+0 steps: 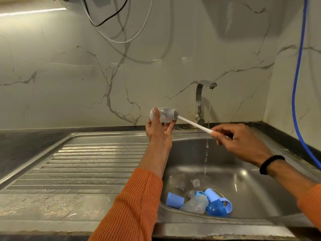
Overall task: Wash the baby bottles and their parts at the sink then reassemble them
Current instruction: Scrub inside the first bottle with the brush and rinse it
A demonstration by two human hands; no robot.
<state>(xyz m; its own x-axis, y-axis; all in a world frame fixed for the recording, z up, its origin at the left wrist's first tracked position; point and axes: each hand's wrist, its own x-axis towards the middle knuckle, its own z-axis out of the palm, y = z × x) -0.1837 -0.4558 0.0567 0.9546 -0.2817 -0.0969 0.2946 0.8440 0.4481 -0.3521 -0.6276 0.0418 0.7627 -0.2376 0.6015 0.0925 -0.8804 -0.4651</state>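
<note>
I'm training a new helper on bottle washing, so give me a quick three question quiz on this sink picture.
1. True or false: the tap is running.
2. Which hand holds the brush handle? A left, B right.
3. Fill in: the brush head sits inside the clear ____.

Key: 1 true. 2 B, the right hand; the left hand grips the bottle. 3 bottle.

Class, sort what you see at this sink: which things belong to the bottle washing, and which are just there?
Job: bottle, brush, left hand, right hand, parts in sink, tap.
Just there: blue hose, cables, wristband.
</note>
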